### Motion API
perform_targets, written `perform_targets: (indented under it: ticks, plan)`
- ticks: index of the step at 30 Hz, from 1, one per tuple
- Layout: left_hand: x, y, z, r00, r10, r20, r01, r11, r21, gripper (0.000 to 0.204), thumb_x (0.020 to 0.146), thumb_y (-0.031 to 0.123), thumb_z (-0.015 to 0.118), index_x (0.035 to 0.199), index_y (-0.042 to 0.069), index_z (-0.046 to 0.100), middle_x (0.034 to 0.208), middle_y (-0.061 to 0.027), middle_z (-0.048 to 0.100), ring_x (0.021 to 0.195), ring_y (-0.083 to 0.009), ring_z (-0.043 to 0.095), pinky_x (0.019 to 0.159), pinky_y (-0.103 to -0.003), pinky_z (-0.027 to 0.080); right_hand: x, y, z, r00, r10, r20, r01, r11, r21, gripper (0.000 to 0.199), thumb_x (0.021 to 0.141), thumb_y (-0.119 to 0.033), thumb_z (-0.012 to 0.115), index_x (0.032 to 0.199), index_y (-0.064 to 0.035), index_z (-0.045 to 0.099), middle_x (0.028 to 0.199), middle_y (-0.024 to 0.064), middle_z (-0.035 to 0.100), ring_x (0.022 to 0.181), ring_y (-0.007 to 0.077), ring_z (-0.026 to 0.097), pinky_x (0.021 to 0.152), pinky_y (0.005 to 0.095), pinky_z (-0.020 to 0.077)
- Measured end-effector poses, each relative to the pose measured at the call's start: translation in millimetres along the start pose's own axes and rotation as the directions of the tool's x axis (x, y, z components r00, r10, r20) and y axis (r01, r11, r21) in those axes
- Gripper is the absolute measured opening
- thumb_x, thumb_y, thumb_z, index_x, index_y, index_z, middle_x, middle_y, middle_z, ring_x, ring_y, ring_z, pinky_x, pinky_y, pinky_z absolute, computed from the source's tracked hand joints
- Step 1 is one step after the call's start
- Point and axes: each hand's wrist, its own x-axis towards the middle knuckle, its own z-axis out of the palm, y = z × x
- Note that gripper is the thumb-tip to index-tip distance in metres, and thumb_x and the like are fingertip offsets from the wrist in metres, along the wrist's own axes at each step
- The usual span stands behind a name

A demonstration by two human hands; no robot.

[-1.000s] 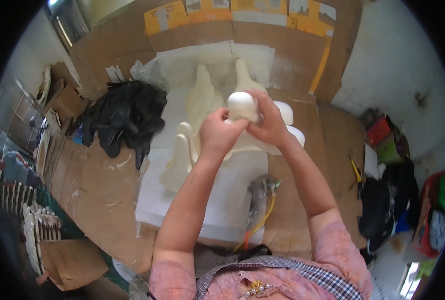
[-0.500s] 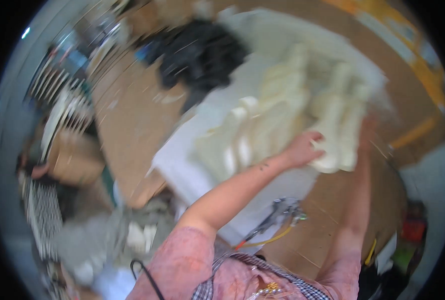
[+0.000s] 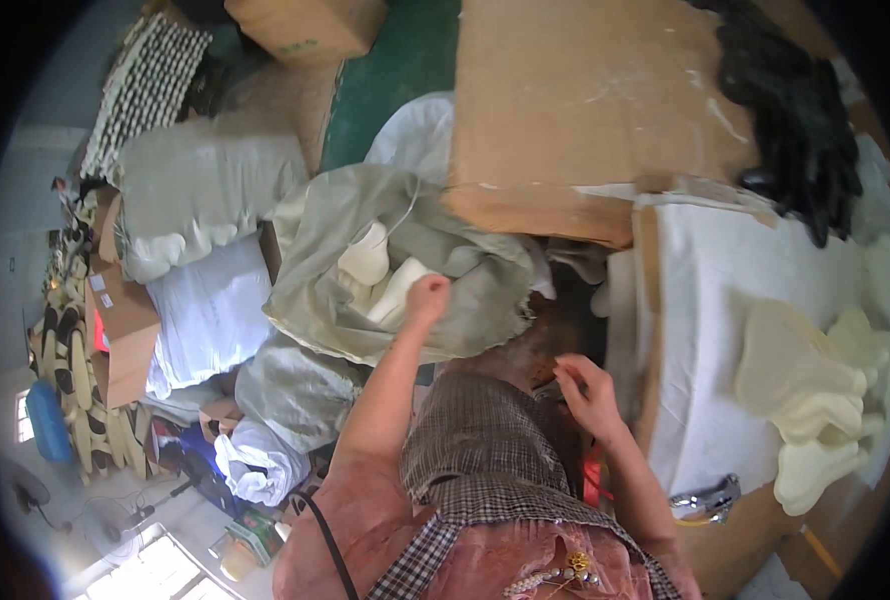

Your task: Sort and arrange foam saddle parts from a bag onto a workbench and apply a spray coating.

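Left grip [image 3: 428, 298] closed at sack [image 3: 465, 260] rim.

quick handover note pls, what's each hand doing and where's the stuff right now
Left hand: reached into the open grey-green sack to the left, closed around a cream foam piece; another cream piece lies beside it in the sack.
Right hand: empty, fingers loosely open, near the edge of the white-covered table.
On the table: a stack of cream foam pieces at the right, a metal tool at the near edge, black pieces at the far end.
Done or left: cannot tell from this view.
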Motion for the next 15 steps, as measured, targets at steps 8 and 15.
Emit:
perform_targets:
  ticks: [8,15]
  plan:
    - [110,-154,-70,0.966,-0.245,0.084,0.207,0.926,0.314,0.055,0.068,0.028,0.07,0.114,0.002,0.056,0.11,-0.0196,0.06,0.102,-0.0292,0.059,0.088,-0.036,0.045,218,145,244,0.968,-0.14,0.208,0.189,0.952,-0.239,0.025,0.087,-0.015,0.05,0.104,0.0009,0.06,0.097,0.0185,0.063,0.09,0.0333,0.06,0.083,0.039,0.0456]
    - [85,-198,-77,0.813,-0.432,0.39,0.173,0.82,0.546,0.099,0.059,0.041,0.073,0.137,0.0,0.027,0.118,-0.0234,0.054,0.11,-0.0386,0.053,0.095,-0.039,0.042,132,202,256,0.362,0.724,0.587,0.059,0.611,-0.79,0.049,0.09,-0.038,0.039,0.101,0.0016,0.064,0.103,0.0211,0.062,0.097,0.0352,0.058,0.091,0.0426,0.0408]
